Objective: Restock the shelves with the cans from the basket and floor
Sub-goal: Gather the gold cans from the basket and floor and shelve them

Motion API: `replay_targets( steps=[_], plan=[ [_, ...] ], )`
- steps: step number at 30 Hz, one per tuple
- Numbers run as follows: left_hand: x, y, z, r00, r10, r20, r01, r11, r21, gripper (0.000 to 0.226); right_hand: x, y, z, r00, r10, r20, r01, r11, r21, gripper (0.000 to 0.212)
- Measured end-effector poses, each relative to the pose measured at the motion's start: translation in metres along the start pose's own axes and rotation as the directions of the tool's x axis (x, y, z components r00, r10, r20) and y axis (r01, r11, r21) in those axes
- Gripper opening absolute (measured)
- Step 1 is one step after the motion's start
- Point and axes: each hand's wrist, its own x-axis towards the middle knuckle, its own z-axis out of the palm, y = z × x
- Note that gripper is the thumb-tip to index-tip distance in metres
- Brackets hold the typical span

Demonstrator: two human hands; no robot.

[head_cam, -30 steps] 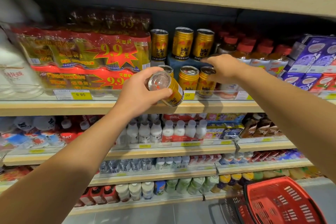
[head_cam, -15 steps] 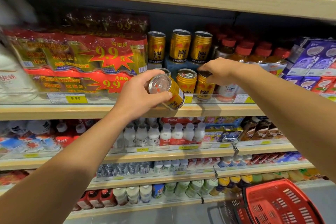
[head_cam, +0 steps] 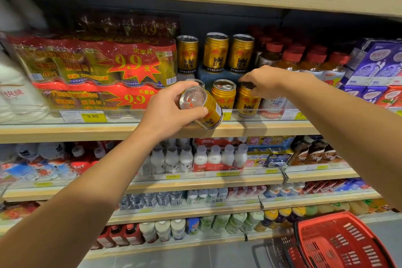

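My left hand [head_cam: 165, 113] holds a gold can [head_cam: 203, 107] tilted, its silver top towards me, in front of the middle shelf's edge [head_cam: 87, 132]. My right hand [head_cam: 268, 82] reaches in from the right, its fingertips closed on the top of the front right gold can [head_cam: 248, 103] standing on that shelf. Beside it stands another gold can [head_cam: 224, 93]; a third can [head_cam: 195, 81] is mostly hidden behind the held one. Three gold cans [head_cam: 215, 52] stand higher up at the back on a blue box. The red basket [head_cam: 339, 243] sits on the floor at lower right.
Red shrink-wrapped multipacks [head_cam: 97, 67] fill the shelf left of the cans. Red-capped bottles [head_cam: 304, 61] and purple cartons [head_cam: 378, 65] stand to the right. A clear plastic rail [head_cam: 130, 115] runs along the shelf front. Lower shelves hold several bottles.
Almost nothing: my left hand keeps the tilted can in the same spot, and my right hand stays on the front right can's top. The view shifts slightly.
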Motion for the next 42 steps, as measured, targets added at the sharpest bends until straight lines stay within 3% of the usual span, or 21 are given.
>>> replay_targets(
  steps=[5, 10, 13, 17, 23, 29, 35, 42],
  plan=[
    [-0.003, 0.002, 0.001, 1.0, 0.0, -0.008, 0.0, 1.0, 0.006, 0.056, -0.002, 0.0, 0.0, 1.0, -0.022, 0.0, 0.022, 1.0, -0.009, 0.047],
    [-0.003, 0.009, 0.004, 1.0, 0.003, -0.007, -0.002, 1.0, 0.016, 0.063, -0.008, 0.001, 0.0, 0.999, -0.027, -0.028, 0.028, 0.999, 0.039, 0.058],
    [0.0, 0.02, 0.007, 1.0, 0.017, -0.017, -0.017, 0.999, 0.046, 0.052, -0.019, 0.004, -0.002, 0.982, -0.063, -0.176, 0.075, 0.995, 0.068, 0.057],
    [0.011, 0.041, 0.01, 0.998, 0.056, -0.042, -0.053, 0.996, 0.065, 0.038, -0.042, 0.007, -0.007, 0.901, -0.125, -0.415, 0.153, 0.988, 0.035, 0.051],
    [0.044, 0.075, 0.035, 0.987, 0.128, -0.093, -0.115, 0.985, 0.131, 0.049, -0.064, 0.047, 0.007, 0.781, 0.016, -0.625, 0.017, 0.999, 0.046, 0.054],
    [0.075, 0.093, 0.064, 0.986, 0.096, -0.134, -0.071, 0.981, 0.181, 0.07, -0.062, 0.079, 0.027, 0.724, 0.123, -0.678, -0.074, 0.992, 0.101, 0.064],
    [0.101, 0.099, 0.088, 0.99, 0.061, -0.125, -0.027, 0.965, 0.261, 0.051, -0.051, 0.084, 0.04, 0.736, 0.159, -0.659, -0.106, 0.987, 0.12, 0.063],
    [0.114, 0.096, 0.108, 0.989, -0.027, -0.145, 0.07, 0.949, 0.307, 0.04, -0.04, 0.084, 0.058, 0.622, 0.15, -0.768, -0.085, 0.989, 0.125, 0.065]
  ],
)
